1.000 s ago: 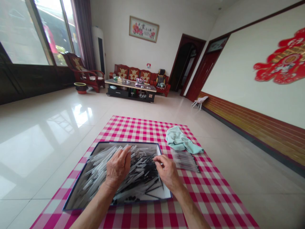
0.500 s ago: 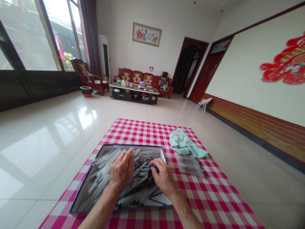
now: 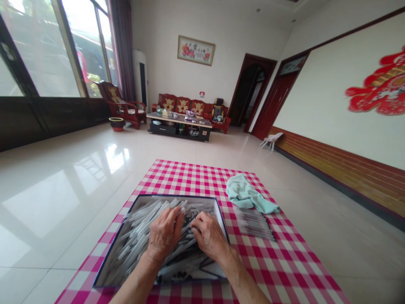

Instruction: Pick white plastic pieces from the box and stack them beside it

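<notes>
A shallow dark-blue-edged box (image 3: 109,249) holds a jumbled heap of thin clear tubes (image 3: 136,236) with black parts among them. Over the heap's middle is my left hand (image 3: 166,230), its fingers bent and pressed together; what they hold, if anything, is hidden. My right hand (image 3: 207,232) is just to its right, fingers curled in a pinch, with its contents too small to name. The two hands are close but apart. Right of the box, several similar tubes with black ends (image 3: 256,223) lie side by side in a row, next to a crumpled mint-green cloth (image 3: 247,194).
A pink-and-white checked cloth (image 3: 186,173) covers the table under the box. Beyond it, across the tiled floor, stand a low black table (image 3: 177,122), a red wooden sofa (image 3: 164,101), an armchair (image 3: 122,103) and a small pale chair (image 3: 272,139).
My right hand has moved left, closer to my left hand. My left hand has shifted slightly right and down. The whole view has tilted a little.
</notes>
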`<state>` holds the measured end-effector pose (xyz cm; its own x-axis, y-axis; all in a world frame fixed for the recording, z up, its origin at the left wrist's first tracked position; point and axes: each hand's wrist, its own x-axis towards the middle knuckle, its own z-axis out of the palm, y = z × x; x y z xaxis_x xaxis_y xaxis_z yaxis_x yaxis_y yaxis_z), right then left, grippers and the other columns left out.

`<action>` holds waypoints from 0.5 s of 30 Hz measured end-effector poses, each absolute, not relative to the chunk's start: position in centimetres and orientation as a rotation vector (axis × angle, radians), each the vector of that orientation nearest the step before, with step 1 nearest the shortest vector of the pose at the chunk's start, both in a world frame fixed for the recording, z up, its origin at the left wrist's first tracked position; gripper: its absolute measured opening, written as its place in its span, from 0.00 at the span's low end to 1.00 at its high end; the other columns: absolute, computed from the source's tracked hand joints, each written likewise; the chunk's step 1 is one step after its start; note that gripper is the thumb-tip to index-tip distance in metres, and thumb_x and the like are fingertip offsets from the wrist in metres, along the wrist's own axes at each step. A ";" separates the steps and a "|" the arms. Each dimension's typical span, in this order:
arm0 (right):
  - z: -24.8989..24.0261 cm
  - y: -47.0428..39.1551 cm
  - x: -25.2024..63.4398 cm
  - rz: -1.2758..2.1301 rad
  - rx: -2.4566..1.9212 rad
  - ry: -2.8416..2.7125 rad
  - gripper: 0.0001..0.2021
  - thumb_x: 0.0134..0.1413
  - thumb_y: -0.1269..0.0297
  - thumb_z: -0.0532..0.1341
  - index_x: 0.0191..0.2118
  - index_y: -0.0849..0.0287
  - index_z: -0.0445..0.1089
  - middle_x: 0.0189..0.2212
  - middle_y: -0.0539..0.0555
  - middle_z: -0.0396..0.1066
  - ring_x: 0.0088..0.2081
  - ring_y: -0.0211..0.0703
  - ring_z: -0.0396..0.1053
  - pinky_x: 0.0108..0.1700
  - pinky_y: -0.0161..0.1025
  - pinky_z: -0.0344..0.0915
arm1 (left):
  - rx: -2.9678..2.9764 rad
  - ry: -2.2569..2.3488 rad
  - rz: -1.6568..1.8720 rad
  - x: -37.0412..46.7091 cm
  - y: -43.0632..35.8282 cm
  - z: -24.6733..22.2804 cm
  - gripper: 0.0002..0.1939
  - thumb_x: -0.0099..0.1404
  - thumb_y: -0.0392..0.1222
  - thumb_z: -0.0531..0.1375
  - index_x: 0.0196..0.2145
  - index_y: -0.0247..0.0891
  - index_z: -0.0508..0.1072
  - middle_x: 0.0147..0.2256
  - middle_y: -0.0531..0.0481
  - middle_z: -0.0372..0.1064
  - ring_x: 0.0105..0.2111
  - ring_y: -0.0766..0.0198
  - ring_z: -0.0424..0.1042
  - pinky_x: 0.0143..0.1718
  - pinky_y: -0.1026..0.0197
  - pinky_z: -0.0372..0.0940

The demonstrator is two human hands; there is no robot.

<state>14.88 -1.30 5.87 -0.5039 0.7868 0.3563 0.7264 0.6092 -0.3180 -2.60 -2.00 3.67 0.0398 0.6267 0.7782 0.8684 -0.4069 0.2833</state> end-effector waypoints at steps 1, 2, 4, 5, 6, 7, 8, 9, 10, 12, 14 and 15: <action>5.9 -1.2 14.9 0.175 -1.201 -2.388 0.07 0.58 0.73 0.59 0.35 0.55 0.73 0.34 0.52 0.68 0.38 0.43 0.67 0.43 0.40 0.63 | -2.053 -1.531 -1.299 -2.6 -2.0 3.6 0.10 0.72 0.41 0.50 0.40 0.39 0.70 0.27 0.51 0.68 0.29 0.63 0.70 0.33 0.63 0.62; 5.9 -1.2 14.9 0.180 -1.204 -2.403 0.07 0.58 0.73 0.59 0.35 0.55 0.73 0.34 0.52 0.68 0.38 0.43 0.68 0.44 0.40 0.63 | -2.054 -1.531 -1.301 -2.6 -2.0 3.6 0.10 0.72 0.41 0.50 0.40 0.39 0.70 0.27 0.51 0.68 0.29 0.63 0.71 0.33 0.63 0.62; 5.9 -1.2 14.9 0.191 -1.209 -2.426 0.07 0.57 0.73 0.60 0.34 0.55 0.73 0.34 0.52 0.69 0.39 0.43 0.68 0.44 0.40 0.63 | -2.056 -1.520 -1.315 -2.5 -1.9 3.5 0.09 0.72 0.41 0.51 0.41 0.38 0.70 0.28 0.51 0.69 0.29 0.63 0.71 0.33 0.62 0.63; 5.9 -1.2 14.9 0.199 -1.206 -2.432 0.07 0.56 0.74 0.60 0.33 0.55 0.73 0.34 0.51 0.69 0.39 0.43 0.68 0.44 0.40 0.63 | -2.059 -1.509 -1.324 -2.5 -1.9 3.4 0.09 0.72 0.41 0.51 0.42 0.38 0.70 0.28 0.50 0.69 0.29 0.62 0.71 0.33 0.62 0.63; 6.0 -1.1 14.9 0.213 -1.199 -2.430 0.07 0.56 0.74 0.60 0.32 0.56 0.73 0.34 0.51 0.69 0.39 0.43 0.68 0.44 0.40 0.63 | -2.065 -1.496 -1.334 -2.5 -1.8 3.4 0.09 0.72 0.40 0.52 0.44 0.38 0.70 0.29 0.50 0.69 0.30 0.62 0.71 0.33 0.62 0.63; 6.0 -1.1 14.9 0.235 -1.184 -2.418 0.07 0.56 0.75 0.59 0.32 0.56 0.72 0.33 0.51 0.69 0.39 0.43 0.68 0.44 0.40 0.63 | -2.075 -1.486 -1.342 -2.5 -1.8 3.4 0.10 0.72 0.40 0.52 0.45 0.37 0.70 0.29 0.50 0.70 0.30 0.62 0.71 0.34 0.62 0.64; 6.2 -1.1 14.9 0.264 -1.165 -2.388 0.07 0.56 0.75 0.59 0.32 0.56 0.72 0.34 0.51 0.69 0.39 0.43 0.68 0.43 0.40 0.64 | -2.087 -1.476 -1.349 -2.5 -1.8 3.4 0.10 0.72 0.39 0.52 0.47 0.37 0.69 0.30 0.50 0.70 0.30 0.62 0.72 0.34 0.62 0.64; 6.4 -1.0 15.0 0.295 -1.142 -2.337 0.07 0.57 0.74 0.58 0.33 0.56 0.71 0.34 0.52 0.69 0.39 0.43 0.68 0.43 0.39 0.64 | -2.098 -1.467 -1.356 -2.5 -1.8 3.4 0.11 0.72 0.39 0.52 0.48 0.37 0.69 0.30 0.50 0.70 0.30 0.62 0.72 0.34 0.62 0.64; 6.6 -1.0 15.1 0.323 -1.116 -2.268 0.07 0.57 0.74 0.57 0.34 0.56 0.71 0.34 0.52 0.69 0.39 0.43 0.69 0.42 0.39 0.65 | -2.113 -1.458 -1.362 -2.5 -1.9 3.4 0.11 0.72 0.38 0.51 0.49 0.37 0.68 0.30 0.49 0.70 0.30 0.63 0.72 0.34 0.63 0.64; 7.3 -1.0 15.4 0.348 -1.079 -2.089 0.06 0.59 0.72 0.56 0.36 0.56 0.69 0.34 0.53 0.70 0.38 0.43 0.69 0.41 0.38 0.65 | -2.137 -1.433 -1.373 -2.5 -1.9 3.5 0.11 0.72 0.38 0.51 0.49 0.37 0.68 0.30 0.49 0.70 0.30 0.63 0.72 0.33 0.63 0.64; 8.0 -1.1 15.8 0.351 -1.073 -1.880 0.05 0.60 0.68 0.55 0.36 0.56 0.69 0.32 0.53 0.71 0.36 0.43 0.70 0.40 0.39 0.66 | -2.152 -1.409 -1.383 -2.5 -1.9 3.5 0.11 0.72 0.37 0.50 0.48 0.36 0.68 0.30 0.49 0.69 0.30 0.62 0.71 0.33 0.62 0.65; 8.3 -1.2 15.9 0.370 -1.076 -1.773 0.05 0.61 0.66 0.56 0.36 0.56 0.69 0.32 0.54 0.72 0.35 0.43 0.70 0.40 0.39 0.67 | -2.160 -1.397 -1.390 -2.4 -1.9 3.5 0.10 0.72 0.37 0.50 0.47 0.35 0.68 0.30 0.48 0.69 0.30 0.62 0.71 0.33 0.62 0.65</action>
<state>15.93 -1.17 8.30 -0.1162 0.8005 0.5880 0.4983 0.5590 -0.6627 -2.43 -1.88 3.52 0.1021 0.5951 0.7971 0.8000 -0.5254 0.2898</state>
